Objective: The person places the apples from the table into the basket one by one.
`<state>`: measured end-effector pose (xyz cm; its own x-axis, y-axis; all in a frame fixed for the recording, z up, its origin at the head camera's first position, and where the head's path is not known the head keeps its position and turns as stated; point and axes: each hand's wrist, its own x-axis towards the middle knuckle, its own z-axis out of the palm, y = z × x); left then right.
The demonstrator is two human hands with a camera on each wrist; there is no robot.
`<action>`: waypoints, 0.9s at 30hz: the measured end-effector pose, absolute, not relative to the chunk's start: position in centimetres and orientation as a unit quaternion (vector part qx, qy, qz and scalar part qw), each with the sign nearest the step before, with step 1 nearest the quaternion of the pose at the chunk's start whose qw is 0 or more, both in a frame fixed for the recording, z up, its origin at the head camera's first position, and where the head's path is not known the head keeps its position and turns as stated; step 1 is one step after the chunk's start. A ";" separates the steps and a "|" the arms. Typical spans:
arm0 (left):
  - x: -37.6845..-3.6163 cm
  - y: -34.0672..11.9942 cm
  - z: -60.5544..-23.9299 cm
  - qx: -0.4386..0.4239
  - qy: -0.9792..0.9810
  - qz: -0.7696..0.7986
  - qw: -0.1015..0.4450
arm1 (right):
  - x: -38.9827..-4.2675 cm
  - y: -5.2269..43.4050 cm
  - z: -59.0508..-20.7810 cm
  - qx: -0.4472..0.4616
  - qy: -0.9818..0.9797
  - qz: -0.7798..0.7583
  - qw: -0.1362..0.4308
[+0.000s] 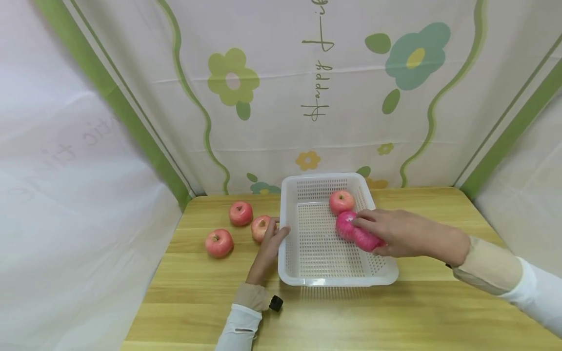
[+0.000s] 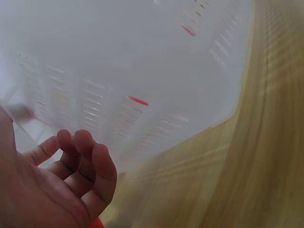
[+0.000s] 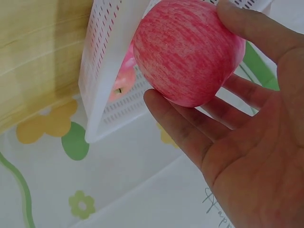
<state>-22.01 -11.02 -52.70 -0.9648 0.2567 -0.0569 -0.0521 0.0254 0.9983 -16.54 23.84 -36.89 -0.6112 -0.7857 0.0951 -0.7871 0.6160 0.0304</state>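
My right hand (image 1: 397, 234) grips a red apple (image 3: 190, 52) between thumb and fingers, just inside the right wall of a white perforated plastic basket (image 1: 322, 281). Two more apples lie in the basket: a paler one (image 1: 341, 201) at the back right and a deep pink one (image 1: 345, 224) beside the held apple. On the basket's left rim rests the thumb of my left hand (image 1: 269, 246), with the fingers curled against the outside wall. Close by that hand an apple (image 1: 261, 228) sits on the table, partly covered by the fingers.
Two other apples, one farther back (image 1: 240, 213) and one nearer (image 1: 219, 243), stand on the left part of the wooden table (image 1: 197, 307). A white flowered cloth (image 1: 272, 122) hangs behind the table, and further cloth panels close off both sides.
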 end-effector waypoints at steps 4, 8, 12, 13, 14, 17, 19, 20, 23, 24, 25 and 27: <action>-22.0 -11.0 -52.7 0.069 0.708 0.694 0.112 | -16.5 23.6 -37.0 0.444 -0.895 0.001 0.047; -22.0 -10.9 -52.6 0.067 0.710 0.691 0.112 | -16.5 23.3 -37.0 0.444 -0.896 -0.004 0.025; -22.0 -10.9 -52.7 0.065 0.711 0.692 0.113 | -16.6 22.9 -37.0 0.441 -0.897 -0.014 -0.006; -22.0 -10.9 -52.7 0.065 0.711 0.691 0.112 | -16.6 22.8 -37.1 0.442 -0.897 -0.016 -0.010; -22.0 -10.9 -52.7 0.065 0.712 0.691 0.112 | -16.6 22.7 -37.1 0.442 -0.897 -0.017 -0.014; -22.1 -10.9 -52.8 0.064 0.711 0.691 0.112 | -16.7 22.6 -37.4 0.447 -0.894 -0.019 -0.015; -22.2 -10.9 -52.7 0.063 0.711 0.691 0.113 | -16.8 22.5 -37.5 0.451 -0.892 -0.020 -0.011; -22.2 -10.9 -52.7 0.062 0.712 0.691 0.113 | -16.8 22.5 -37.5 0.453 -0.891 -0.020 -0.010; -22.2 -11.0 -52.7 0.060 0.713 0.689 0.114 | -16.8 22.4 -37.7 0.461 -0.887 -0.020 -0.005; -22.2 -11.0 -52.7 0.060 0.713 0.689 0.114 | -16.9 22.4 -37.7 0.465 -0.885 -0.020 -0.004; -22.2 -11.0 -52.7 0.061 0.713 0.689 0.114 | -16.9 22.4 -37.7 0.468 -0.883 -0.020 -0.002; -22.1 -11.0 -52.7 0.062 0.711 0.691 0.117 | -16.9 22.4 -37.8 0.475 -0.880 -0.022 0.002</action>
